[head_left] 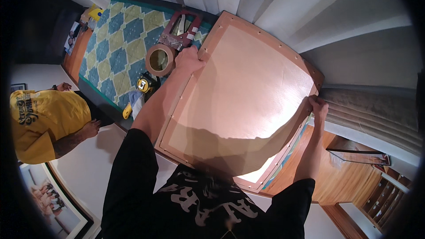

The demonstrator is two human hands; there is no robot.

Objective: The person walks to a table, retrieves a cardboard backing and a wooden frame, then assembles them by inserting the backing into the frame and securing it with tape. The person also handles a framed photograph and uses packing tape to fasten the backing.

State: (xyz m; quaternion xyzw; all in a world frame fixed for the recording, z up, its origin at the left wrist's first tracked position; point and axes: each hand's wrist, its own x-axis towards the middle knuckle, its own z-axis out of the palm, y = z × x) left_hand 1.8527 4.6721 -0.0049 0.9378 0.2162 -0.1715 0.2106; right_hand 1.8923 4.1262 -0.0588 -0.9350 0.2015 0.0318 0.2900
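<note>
1. Nearest the camera is the wearer's black shirt point(208, 208), its two sleeves opening onto bare forearms that reach forward to either side of a frame.
2. The frame point(241, 97) lies directly ahead of the chest, pale flat backing upward, over a patterned quilt point(116, 57) whose edge shows past the frame's near right side.
3. Its long axis slants, running from the far right beside the curtain point(270, 9) down toward the lower left, close to the shirt.
4. The left grip point(189, 60) is folded against the left long side, nearer the far end than the near one. The frame lies to its right; the fingertips are hidden, so whether they clasp the edge cannot be told.
5. The right grip point(318, 107) pinches the opposite long side, just below the far right corner. The frame lies to its left, and this is the hand nearer a corner.
6. Neither hand is at the near end, where a shadow crosses the backing.
7. Just beside the left grip are a brown tape roll point(148, 62) and a red hand tool point(170, 37); a yellow-and-black tape measure point(143, 84) is near the forearm.
</note>
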